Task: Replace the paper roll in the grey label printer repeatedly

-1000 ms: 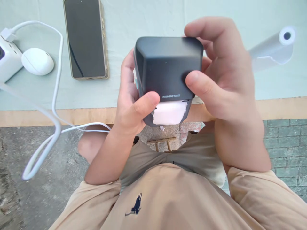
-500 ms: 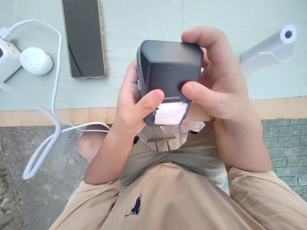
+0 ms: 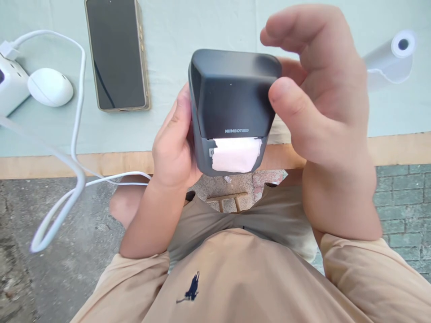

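A black label printer (image 3: 237, 96) marked NIIMBOT is held up over the table's front edge. A torn-edged piece of white paper (image 3: 235, 154) covers its lower front. My left hand (image 3: 173, 143) is closed around the printer's left side, with the thumb along that side and the other fingers mostly hidden behind. At the right side, my right hand (image 3: 319, 85) is open, its upper fingers lifted away. The right thumb tip and a lower finger are close to the printer's right edge; whether they touch it I cannot tell.
A smartphone (image 3: 116, 56) lies at the upper left of the cloth-covered table (image 3: 208, 22). Left of it are a white rounded case (image 3: 50, 87), a white power strip (image 3: 11, 85) and a looping white cable (image 3: 81, 89). A roll of clear film (image 3: 387, 58) lies at the right.
My right hand has loosened from the printer and moved up and right, its fingers spreading. My left thumb has slid from the printer's front to its left side.
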`<state>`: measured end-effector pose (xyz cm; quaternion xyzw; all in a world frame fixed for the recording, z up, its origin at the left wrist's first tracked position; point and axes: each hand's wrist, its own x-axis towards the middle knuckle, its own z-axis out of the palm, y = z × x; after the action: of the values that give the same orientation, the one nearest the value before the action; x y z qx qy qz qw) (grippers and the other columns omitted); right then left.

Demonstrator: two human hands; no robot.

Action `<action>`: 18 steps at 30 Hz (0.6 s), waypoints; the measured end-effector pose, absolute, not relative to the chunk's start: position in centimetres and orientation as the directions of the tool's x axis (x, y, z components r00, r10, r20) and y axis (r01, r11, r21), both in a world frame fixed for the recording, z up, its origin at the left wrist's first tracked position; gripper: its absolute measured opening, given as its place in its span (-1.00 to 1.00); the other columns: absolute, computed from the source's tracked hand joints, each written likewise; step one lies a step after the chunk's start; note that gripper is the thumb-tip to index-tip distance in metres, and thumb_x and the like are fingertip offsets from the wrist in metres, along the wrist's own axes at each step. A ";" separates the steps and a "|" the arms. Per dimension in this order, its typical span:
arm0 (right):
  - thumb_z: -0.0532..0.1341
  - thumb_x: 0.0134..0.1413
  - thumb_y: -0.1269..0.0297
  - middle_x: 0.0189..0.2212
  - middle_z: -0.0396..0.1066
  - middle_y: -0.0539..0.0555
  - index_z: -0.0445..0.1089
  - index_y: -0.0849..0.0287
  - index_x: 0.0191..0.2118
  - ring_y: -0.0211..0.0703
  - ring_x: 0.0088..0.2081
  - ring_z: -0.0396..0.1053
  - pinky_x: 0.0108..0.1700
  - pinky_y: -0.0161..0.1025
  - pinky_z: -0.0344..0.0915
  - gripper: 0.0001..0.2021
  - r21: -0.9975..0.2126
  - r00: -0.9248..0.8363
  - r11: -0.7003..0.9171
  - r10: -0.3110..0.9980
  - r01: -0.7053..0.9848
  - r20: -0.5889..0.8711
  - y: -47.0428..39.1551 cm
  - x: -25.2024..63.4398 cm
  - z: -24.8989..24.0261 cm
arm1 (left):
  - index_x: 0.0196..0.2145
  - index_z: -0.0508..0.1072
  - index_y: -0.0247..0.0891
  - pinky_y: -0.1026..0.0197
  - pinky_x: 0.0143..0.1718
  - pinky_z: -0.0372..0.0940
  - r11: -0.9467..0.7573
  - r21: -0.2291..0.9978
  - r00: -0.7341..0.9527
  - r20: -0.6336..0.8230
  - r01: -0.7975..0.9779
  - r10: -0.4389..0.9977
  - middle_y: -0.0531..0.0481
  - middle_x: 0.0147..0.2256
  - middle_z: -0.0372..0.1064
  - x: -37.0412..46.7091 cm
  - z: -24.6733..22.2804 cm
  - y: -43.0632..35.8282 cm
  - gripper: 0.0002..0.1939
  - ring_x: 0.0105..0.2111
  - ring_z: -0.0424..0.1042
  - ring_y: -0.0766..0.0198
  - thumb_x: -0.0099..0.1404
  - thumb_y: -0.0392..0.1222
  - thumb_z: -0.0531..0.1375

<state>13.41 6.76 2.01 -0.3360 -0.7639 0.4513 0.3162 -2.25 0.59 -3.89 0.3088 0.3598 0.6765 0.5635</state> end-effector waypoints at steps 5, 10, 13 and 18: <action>0.13 0.17 0.27 0.08 0.25 0.02 0.19 0.22 0.11 -0.44 0.03 0.32 0.14 -0.40 0.38 -0.60 -0.901 -0.639 0.386 0.748 0.199 0.179 6.7 13.3 2.4 | -0.02 0.45 -0.22 -0.07 0.35 0.12 -0.112 0.799 -0.165 0.017 -0.590 0.986 -0.03 -0.09 0.49 -2.3 -3.5 0.3 -0.60 0.20 0.30 0.11 0.44 0.00 -0.06; 0.27 0.05 0.15 0.21 0.15 -0.03 0.14 0.14 0.20 -0.33 0.19 0.23 0.21 -0.37 0.33 -0.39 -0.848 -0.724 0.473 0.669 0.241 0.167 7.0 13.9 2.9 | -0.18 0.51 -0.26 -0.06 0.33 0.15 -0.148 0.828 -0.264 0.000 -0.542 0.965 -0.01 -0.25 0.50 -2.6 -3.8 -0.2 -0.59 0.14 0.37 0.12 0.45 -0.08 -0.09; 0.25 0.07 0.07 0.21 0.18 -0.04 0.16 0.08 0.19 -0.24 0.25 0.21 0.25 -0.31 0.32 -0.42 -0.782 -0.746 0.564 0.634 0.266 0.203 7.1 14.4 3.2 | -0.29 0.50 -0.24 -0.03 0.33 0.16 -0.145 0.818 -0.250 0.002 -0.556 0.968 0.00 -0.27 0.49 -2.7 -3.9 -0.2 -0.65 0.17 0.34 0.12 0.41 -0.11 -0.04; 0.33 -0.06 0.03 -0.09 0.37 -0.01 0.28 0.04 -0.02 -0.07 0.11 0.31 0.16 -0.13 0.38 -0.52 -0.759 -0.535 0.556 0.778 0.340 0.330 7.4 15.0 2.4 | -0.14 0.45 -0.24 -0.04 0.27 0.23 -0.129 0.816 -0.158 0.047 -0.563 0.986 -0.03 -0.03 0.43 -2.5 -3.5 0.2 -0.59 0.25 0.22 0.06 0.37 0.08 -0.04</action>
<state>14.96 7.39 2.39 -0.3431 -0.8142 0.3232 0.3390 -2.49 0.22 -3.49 0.3144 0.3367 0.6825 0.5674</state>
